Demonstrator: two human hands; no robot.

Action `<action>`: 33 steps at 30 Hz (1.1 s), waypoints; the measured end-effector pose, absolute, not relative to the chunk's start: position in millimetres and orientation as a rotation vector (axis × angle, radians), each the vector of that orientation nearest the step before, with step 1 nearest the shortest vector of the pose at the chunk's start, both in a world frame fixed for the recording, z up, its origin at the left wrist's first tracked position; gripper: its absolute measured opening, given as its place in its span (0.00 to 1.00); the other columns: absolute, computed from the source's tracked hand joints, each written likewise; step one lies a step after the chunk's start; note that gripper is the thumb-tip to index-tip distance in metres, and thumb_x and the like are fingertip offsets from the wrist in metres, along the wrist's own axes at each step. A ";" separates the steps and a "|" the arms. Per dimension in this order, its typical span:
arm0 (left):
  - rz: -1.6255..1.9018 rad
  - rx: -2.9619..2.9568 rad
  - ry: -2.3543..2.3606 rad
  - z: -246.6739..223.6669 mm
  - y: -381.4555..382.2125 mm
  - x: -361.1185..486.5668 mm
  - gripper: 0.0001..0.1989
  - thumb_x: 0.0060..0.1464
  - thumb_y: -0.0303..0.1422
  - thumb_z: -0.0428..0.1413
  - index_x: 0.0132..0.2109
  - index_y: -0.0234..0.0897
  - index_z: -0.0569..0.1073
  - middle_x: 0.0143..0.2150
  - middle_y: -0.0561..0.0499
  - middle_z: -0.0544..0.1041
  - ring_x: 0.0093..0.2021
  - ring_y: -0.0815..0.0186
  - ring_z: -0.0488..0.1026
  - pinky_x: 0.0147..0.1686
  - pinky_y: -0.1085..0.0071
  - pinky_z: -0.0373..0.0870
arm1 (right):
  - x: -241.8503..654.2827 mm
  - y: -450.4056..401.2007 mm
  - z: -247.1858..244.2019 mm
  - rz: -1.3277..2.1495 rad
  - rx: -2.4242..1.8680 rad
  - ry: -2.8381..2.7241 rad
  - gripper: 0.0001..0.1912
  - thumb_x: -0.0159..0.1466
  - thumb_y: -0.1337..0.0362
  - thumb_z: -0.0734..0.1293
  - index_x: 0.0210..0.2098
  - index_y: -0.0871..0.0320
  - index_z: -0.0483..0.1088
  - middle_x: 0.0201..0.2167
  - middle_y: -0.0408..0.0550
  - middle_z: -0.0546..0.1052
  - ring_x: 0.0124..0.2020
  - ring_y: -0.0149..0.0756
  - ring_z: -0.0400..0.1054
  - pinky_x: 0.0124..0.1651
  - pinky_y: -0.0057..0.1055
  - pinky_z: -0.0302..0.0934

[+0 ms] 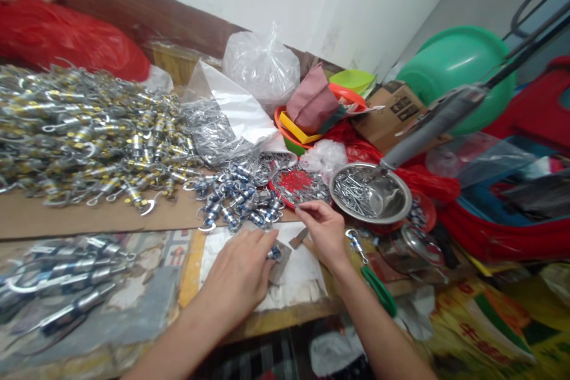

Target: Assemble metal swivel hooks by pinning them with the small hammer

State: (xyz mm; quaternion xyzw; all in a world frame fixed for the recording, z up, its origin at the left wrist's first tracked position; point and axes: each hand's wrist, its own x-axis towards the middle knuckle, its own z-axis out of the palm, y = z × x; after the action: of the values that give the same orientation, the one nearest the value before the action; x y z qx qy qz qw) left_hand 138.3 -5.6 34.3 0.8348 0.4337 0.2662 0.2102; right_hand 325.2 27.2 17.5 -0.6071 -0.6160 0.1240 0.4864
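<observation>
Over the white paper (307, 282) on the bench, my left hand (240, 264) is closed around a small blue-and-silver metal fitting (274, 253), mostly hidden by the fingers. Beneath it a flat grey metal piece (281, 267) partly shows. My right hand (324, 234) is closed, thumb and forefinger pinched together near the red tray (291, 181) of small metal parts; whatever lies at the fingertips is too small to name. A flat metal strip (298, 239) juts from under its curled fingers. Just beyond my left hand lies a pile of blue-and-silver hooked fittings (243, 196).
A steel bowl (401, 205) of metal pins stands beyond my right hand. A loose hooked fitting (356, 244) and a green handle (378, 291) lie right of it. Yellow-and-silver fittings (89, 136) are heaped at left; larger blue fittings (66, 273) lie nearer.
</observation>
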 end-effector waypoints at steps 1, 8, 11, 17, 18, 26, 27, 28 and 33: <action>0.749 2.257 1.265 33.6 -4.4 139.4 0.19 0.51 0.29 0.47 0.52 0.37 0.66 0.39 0.44 0.75 0.41 0.56 0.71 0.40 0.62 0.67 | 318.4 15.9 18.3 0.351 -1.450 -1.449 0.05 0.57 0.65 0.64 0.31 0.60 0.70 0.29 0.46 0.74 0.30 0.32 0.69 0.33 0.28 0.65; 0.814 1.479 1.355 29.3 -11.2 134.2 0.42 0.42 0.42 0.58 0.61 0.38 0.48 0.24 0.58 0.69 0.21 0.64 0.71 0.23 0.70 0.66 | 274.4 -31.5 19.3 0.466 -1.338 -1.534 0.06 0.58 0.70 0.61 0.33 0.57 0.69 0.30 0.46 0.73 0.34 0.33 0.68 0.37 0.29 0.64; 0.859 1.382 1.244 25.4 -11.8 125.4 0.42 0.39 0.38 0.60 0.60 0.41 0.50 0.26 0.58 0.70 0.21 0.66 0.71 0.22 0.71 0.66 | 263.5 -25.4 18.5 0.507 -1.341 -1.569 0.08 0.58 0.71 0.60 0.36 0.57 0.68 0.31 0.46 0.72 0.34 0.33 0.68 0.37 0.29 0.65; 1.089 1.907 1.395 14.0 -3.7 111.3 0.23 0.45 0.38 0.57 0.50 0.41 0.69 0.35 0.50 0.72 0.34 0.62 0.71 0.36 0.66 0.68 | 259.2 -10.5 18.3 0.842 -1.204 -1.545 0.11 0.57 0.71 0.62 0.39 0.56 0.63 0.29 0.42 0.71 0.30 0.29 0.69 0.34 0.25 0.66; 1.126 1.961 1.371 12.5 -3.3 111.1 0.21 0.46 0.38 0.57 0.49 0.41 0.70 0.38 0.48 0.73 0.37 0.61 0.71 0.39 0.65 0.67 | 260.6 -10.7 19.1 0.838 -1.196 -1.531 0.11 0.56 0.71 0.62 0.39 0.56 0.63 0.30 0.42 0.71 0.31 0.29 0.69 0.34 0.25 0.65; 1.228 2.061 1.242 3.4 -1.4 113.0 0.12 0.48 0.33 0.56 0.41 0.38 0.76 0.39 0.45 0.75 0.42 0.59 0.70 0.43 0.63 0.66 | 267.0 -22.3 23.0 0.769 -1.248 -1.540 0.14 0.54 0.73 0.65 0.39 0.56 0.62 0.27 0.40 0.73 0.29 0.30 0.69 0.36 0.27 0.65; 1.236 2.076 1.206 2.6 0.7 112.5 0.10 0.48 0.33 0.56 0.39 0.38 0.77 0.38 0.45 0.76 0.40 0.60 0.71 0.42 0.64 0.66 | 265.9 -22.8 22.3 0.778 -1.250 -1.524 0.14 0.53 0.72 0.65 0.39 0.56 0.62 0.27 0.40 0.73 0.29 0.30 0.70 0.36 0.27 0.65; 1.245 2.089 1.161 2.1 2.7 111.9 0.09 0.48 0.32 0.55 0.37 0.38 0.78 0.36 0.46 0.76 0.39 0.61 0.71 0.41 0.65 0.66 | 264.7 -23.1 21.4 0.791 -1.251 -1.498 0.14 0.53 0.72 0.65 0.38 0.56 0.62 0.27 0.41 0.73 0.29 0.30 0.70 0.36 0.27 0.65; 1.206 1.992 1.084 7.0 4.9 108.7 0.05 0.45 0.30 0.57 0.27 0.41 0.79 0.31 0.49 0.77 0.35 0.63 0.72 0.39 0.67 0.66 | 264.8 -29.2 15.8 0.882 -1.227 -1.406 0.12 0.55 0.69 0.66 0.39 0.56 0.62 0.29 0.43 0.75 0.30 0.31 0.71 0.36 0.28 0.66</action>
State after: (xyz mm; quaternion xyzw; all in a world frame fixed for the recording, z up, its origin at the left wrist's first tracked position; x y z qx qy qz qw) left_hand 108.7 4.9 7.0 0.7440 0.4048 0.4503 0.2825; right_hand 264.8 -29.2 15.8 -0.5103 -0.5847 0.3669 0.5130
